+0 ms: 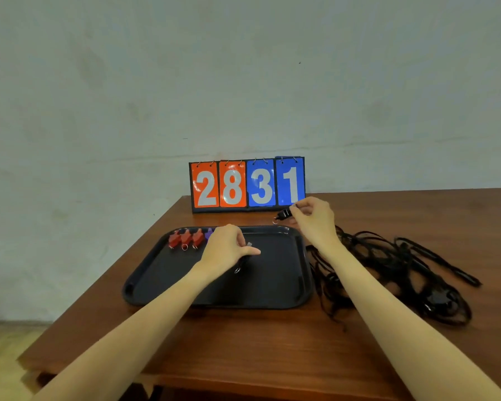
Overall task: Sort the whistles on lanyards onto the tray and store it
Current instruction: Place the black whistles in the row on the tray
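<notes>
Brown wood table [258, 357] fills lower part of frame. At its back edge, mid frame, a flip score board [247, 184] stands up vs. the wall: 2 orange cards w/ 2 & 8, 2 blue cards w/ 3 & 1. Pale wall [185, 82] fills top. Bit of light floor [3, 351] at lower left.

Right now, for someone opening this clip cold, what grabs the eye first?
The flip scoreboard at the table's back edge, reading 2 8 in orange and 3 1 in blue, stands out most. In front of it lies a dark tray with three red whistles and a purple whistle lined along its far rim. The right hand holds a black whistle above the tray's far corner, beside a tangle of black lanyards.
</notes>
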A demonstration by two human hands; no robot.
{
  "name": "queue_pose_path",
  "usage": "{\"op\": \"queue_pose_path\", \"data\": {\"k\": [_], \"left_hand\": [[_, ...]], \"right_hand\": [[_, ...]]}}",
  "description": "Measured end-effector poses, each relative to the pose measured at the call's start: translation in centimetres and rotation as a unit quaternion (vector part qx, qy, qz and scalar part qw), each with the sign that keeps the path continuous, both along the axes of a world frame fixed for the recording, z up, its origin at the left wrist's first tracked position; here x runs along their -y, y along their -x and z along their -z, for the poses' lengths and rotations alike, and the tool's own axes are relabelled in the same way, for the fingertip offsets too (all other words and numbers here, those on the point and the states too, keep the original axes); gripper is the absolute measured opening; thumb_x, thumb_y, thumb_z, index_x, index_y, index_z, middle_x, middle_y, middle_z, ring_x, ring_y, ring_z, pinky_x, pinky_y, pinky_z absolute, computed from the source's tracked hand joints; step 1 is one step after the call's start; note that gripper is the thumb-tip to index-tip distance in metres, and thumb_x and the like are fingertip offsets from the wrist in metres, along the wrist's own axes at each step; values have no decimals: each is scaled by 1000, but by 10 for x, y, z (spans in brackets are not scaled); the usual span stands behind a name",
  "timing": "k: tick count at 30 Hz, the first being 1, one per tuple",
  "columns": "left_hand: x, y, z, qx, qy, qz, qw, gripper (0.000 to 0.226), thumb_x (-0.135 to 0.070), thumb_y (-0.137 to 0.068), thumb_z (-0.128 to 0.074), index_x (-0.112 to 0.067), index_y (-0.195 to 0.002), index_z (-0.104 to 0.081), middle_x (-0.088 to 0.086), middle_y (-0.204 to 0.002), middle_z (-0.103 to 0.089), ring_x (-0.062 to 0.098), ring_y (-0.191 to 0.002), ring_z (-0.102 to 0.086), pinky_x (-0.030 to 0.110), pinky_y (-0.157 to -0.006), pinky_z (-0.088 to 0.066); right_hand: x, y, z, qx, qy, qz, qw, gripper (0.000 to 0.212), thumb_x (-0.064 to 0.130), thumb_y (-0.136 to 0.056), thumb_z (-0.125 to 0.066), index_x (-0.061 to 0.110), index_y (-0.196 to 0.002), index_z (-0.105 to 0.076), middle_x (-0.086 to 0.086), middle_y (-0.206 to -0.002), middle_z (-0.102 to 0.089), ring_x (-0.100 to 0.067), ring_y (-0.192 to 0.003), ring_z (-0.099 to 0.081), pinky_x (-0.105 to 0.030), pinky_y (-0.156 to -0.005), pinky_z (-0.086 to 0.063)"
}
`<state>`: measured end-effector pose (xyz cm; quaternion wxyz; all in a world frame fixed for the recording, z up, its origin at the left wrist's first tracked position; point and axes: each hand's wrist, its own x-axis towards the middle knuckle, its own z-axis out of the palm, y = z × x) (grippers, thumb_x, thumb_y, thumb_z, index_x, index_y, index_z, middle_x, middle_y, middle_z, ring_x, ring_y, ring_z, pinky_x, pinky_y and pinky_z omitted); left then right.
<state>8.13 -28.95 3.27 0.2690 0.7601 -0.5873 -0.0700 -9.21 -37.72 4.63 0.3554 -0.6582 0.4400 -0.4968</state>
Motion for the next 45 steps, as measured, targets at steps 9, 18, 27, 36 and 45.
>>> {"op": "queue_pose_path", "data": {"k": [9, 18, 27, 36, 45], "left_hand": [[13, 2, 2, 160, -30, -12, 987, 43, -55, -83, -61, -12, -84, -67, 1, -79, -68, 13, -72, -64, 26, -70, -50], [-34, -22, -6, 220, 26, 131, 966, 27, -25, -95, -52, -23, -118, -66, -7, -119, -65, 8, -108, -55, 24, -96, -43], [-28, -20, 8, 278, -38, 195, 940, 48, -14, -95, -43, -19, -143, -43, -6, -149, -41, 11, -130, -37, 24, -107, -28], [-5, -28, 13, 290, -46, 175, 940, 53, -9, -94, -39, -17, -146, -38, -6, -154, -33, 14, -130, -32, 25, -108, -27], [-2, -36, 18, 276, -42, 170, 945, 53, -10, -95, -38, -15, -147, -35, -4, -156, -30, 16, -135, -29, 26, -110, -25]], "right_hand": [[4, -3, 14, 131, -116, 36, 984, 17, 16, -93, -59, 9, -108, -61, -10, -98, -68, -17, -83, -67, -23, -64, -53], [-3, -3, 14, 129, -99, 15, 987, 13, 15, -93, -57, 9, -102, -63, -7, -89, -68, -10, -69, -62, -20, -60, -49], [-8, -3, 13, 151, -142, -24, 978, 15, 18, -92, -61, 10, -103, -66, -6, -94, -68, -8, -71, -61, -17, -55, -49], [-9, -1, 8, 139, -137, -36, 980, 21, 21, -92, -61, 10, -109, -66, -4, -95, -67, -6, -72, -60, -16, -56, -49], [-11, -5, 6, 117, -127, -40, 984, 23, 21, -92, -61, 7, -109, -66, -5, -94, -68, -6, -70, -60, -17, -57, -49]]}}
